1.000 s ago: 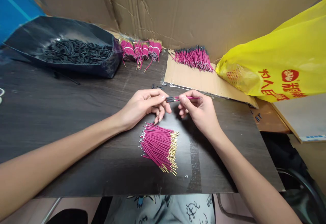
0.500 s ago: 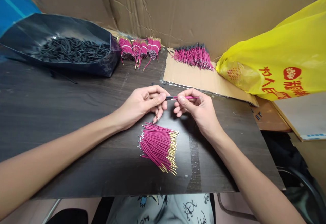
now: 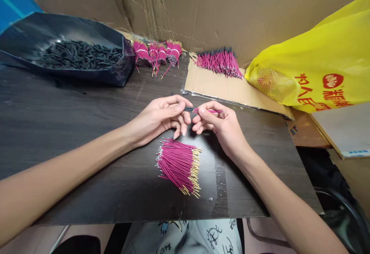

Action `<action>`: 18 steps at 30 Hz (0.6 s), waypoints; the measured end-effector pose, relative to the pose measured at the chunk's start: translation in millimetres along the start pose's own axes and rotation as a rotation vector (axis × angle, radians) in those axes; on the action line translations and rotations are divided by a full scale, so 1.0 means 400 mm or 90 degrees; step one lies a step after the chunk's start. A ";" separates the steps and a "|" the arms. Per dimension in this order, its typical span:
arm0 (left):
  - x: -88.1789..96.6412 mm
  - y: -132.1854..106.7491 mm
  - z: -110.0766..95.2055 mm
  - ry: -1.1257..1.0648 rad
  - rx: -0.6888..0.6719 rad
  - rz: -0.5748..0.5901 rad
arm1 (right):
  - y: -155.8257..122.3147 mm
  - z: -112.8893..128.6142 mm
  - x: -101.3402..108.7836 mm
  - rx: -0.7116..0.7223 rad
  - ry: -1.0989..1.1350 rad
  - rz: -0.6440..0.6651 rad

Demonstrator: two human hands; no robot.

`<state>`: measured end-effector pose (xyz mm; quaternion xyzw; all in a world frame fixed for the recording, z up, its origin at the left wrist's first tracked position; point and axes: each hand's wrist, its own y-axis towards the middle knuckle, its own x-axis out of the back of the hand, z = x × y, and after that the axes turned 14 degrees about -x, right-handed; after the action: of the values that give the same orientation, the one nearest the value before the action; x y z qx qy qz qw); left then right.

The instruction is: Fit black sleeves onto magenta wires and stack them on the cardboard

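Head view | left hand [image 3: 162,117] and right hand [image 3: 219,125] pinching pink wire [image 3: 212,111] | hands now closer together

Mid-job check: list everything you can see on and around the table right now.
held wires: a few, pink with black sleeves, between both hands
loose wire pile: one, pink with gold tips, table centre, below the hands
tied wire bundles: several, pink, back by the wall
sleeved wire pile: one, pink with black ends, on the cardboard sheet
cardboard sheet: one, brown, back right
black bag: one, back left
tube pieces: many, black, in the black bag
yellow bag: one, red print, right
table: one, dark wood
cardboard wall: brown, behind
left hand: fingers pinch the held wires' black end
right hand: fingers pinch their pink part
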<state>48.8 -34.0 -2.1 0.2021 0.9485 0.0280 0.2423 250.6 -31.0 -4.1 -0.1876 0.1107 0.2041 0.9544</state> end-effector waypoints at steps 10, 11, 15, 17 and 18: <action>-0.009 0.002 0.002 0.014 0.000 0.001 | -0.001 -0.013 -0.003 -0.030 0.047 0.024; -0.008 0.002 0.003 0.011 0.001 0.003 | -0.001 -0.013 -0.002 -0.028 0.045 0.026; -0.006 0.002 0.005 0.003 0.004 0.007 | 0.000 -0.015 -0.001 -0.014 0.051 0.049; -0.004 0.002 0.005 0.004 0.006 0.004 | 0.000 -0.014 0.000 -0.011 0.049 0.063; -0.003 0.002 0.006 0.005 0.008 0.003 | 0.000 -0.014 0.000 -0.015 0.044 0.067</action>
<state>51.1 -33.9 -3.5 0.2059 0.9491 0.0236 0.2372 250.0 -33.3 -9.0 -0.1995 0.1511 0.2486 0.9357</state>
